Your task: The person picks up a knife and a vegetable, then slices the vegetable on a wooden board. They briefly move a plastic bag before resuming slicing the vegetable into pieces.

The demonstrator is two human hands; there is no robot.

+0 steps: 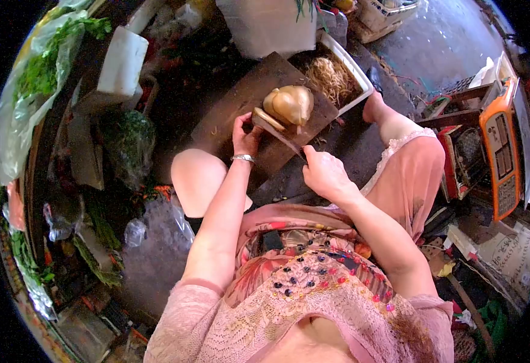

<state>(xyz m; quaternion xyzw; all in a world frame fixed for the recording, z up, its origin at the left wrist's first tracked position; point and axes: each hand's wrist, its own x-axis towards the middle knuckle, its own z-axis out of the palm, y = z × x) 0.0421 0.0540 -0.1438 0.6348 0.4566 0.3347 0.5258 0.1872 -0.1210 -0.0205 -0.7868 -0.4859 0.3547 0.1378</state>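
Fingers point(245, 134) on pale glossy bamboo shoot point(289, 104) (knife point(280, 136) alongside).

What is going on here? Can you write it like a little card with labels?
place: a crowded stall floor with bagged greens
left hand: holds a pale slice on the wooden board
right hand: grips a knife, blade pointing toward the slice
on the board: a tan, lumpy vegetable
behind the board: a white tray of thin shreds
to the right: an orange scale
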